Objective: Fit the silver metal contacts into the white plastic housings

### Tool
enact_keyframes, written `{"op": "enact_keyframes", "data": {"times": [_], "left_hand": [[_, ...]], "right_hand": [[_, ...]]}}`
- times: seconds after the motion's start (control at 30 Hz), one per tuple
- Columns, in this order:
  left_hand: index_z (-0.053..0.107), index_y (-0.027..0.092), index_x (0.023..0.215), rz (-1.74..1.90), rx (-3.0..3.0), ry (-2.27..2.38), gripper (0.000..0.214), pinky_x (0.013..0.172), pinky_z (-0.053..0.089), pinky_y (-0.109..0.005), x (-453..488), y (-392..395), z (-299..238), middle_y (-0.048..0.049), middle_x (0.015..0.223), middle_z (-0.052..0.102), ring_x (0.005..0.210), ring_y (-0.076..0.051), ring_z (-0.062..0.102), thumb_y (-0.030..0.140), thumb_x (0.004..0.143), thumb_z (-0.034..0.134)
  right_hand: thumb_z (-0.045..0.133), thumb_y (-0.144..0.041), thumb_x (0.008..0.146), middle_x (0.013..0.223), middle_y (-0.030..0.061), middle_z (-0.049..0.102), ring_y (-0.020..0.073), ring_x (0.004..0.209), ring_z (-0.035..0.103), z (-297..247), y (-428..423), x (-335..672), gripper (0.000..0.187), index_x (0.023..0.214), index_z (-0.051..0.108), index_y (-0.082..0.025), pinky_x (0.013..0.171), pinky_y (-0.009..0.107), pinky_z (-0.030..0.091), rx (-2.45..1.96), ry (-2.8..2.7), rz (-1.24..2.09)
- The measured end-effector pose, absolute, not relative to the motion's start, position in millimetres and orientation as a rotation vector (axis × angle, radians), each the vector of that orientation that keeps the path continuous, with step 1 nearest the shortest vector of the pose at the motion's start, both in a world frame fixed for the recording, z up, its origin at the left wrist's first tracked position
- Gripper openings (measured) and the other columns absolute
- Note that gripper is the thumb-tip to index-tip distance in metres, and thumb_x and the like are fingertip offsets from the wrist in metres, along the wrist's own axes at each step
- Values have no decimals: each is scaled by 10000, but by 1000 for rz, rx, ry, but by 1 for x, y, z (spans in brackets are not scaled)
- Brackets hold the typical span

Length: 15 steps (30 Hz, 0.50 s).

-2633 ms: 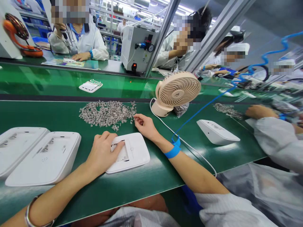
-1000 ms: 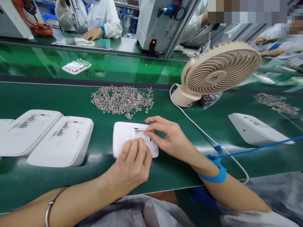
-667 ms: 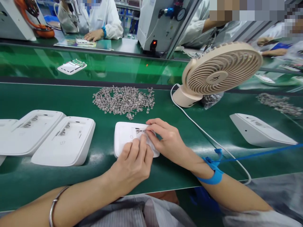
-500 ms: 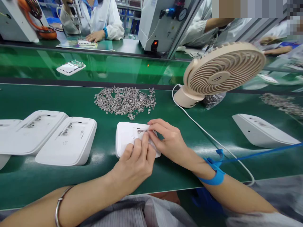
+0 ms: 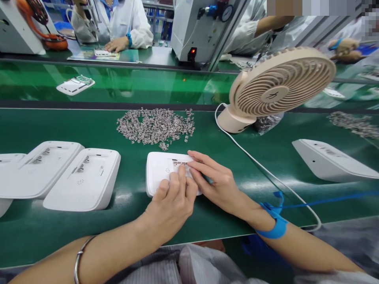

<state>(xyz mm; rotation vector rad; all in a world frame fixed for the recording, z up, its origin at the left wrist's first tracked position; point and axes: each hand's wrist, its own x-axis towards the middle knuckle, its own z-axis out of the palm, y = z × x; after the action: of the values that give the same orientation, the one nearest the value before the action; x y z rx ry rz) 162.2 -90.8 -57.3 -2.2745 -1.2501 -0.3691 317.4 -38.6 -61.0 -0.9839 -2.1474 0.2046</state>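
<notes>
A white plastic housing (image 5: pixel 156 171) lies on the green bench in front of me, its recessed compartment facing up with small metal contacts (image 5: pixel 177 162) along the far side. My left hand (image 5: pixel 174 201) rests over the housing's near part, fingers bent. One of its fingertips presses into the compartment by the contacts; the thumb and whatever is under the fingertips are hidden. My right hand (image 5: pixel 214 177) is closed round the housing's right end, its fingertips at the compartment's edge. Beyond the housing lies a heap of small metal contact pieces (image 5: pixel 156 125).
More white housings (image 5: pixel 85 189) lie at the left, and another housing (image 5: pixel 334 161) at the right. A beige fan (image 5: pixel 237 118) stands behind, its white cable (image 5: pixel 251 159) running forward. A blue wrist strap (image 5: pixel 276 227) trails a cord rightward. Past a green belt (image 5: pixel 142 86), co-workers sit.
On the belt, the white part with a green circuit board has moved left. My hands stay on the housing, with only slight shifts of the fingers and the view.
</notes>
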Motion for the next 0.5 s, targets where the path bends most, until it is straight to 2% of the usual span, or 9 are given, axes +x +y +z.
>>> {"op": "enact_keyframes", "data": {"times": [0.4,0.5], "left_hand": [[612,151,1062,-408,-2262,-1263,266,775,328,-317,164,-90,-58,-77,1181,625,977,-198,533,263,854,490],[605,151,1088,-403,-2258,-1260,285,765,333,-319,165,-90,-58,-76,1187,623,968,-199,540,262,858,477]], "right_hand": [[460,-137,856,1202,168,572,234,1100,570,-59,-42,319,215,1005,612,-161,872,398,537,-1037,-2255,231],[467,-140,849,1169,160,583,231,1072,579,-60,-40,319,182,951,615,-169,844,394,537,-1022,-2259,224]]}}
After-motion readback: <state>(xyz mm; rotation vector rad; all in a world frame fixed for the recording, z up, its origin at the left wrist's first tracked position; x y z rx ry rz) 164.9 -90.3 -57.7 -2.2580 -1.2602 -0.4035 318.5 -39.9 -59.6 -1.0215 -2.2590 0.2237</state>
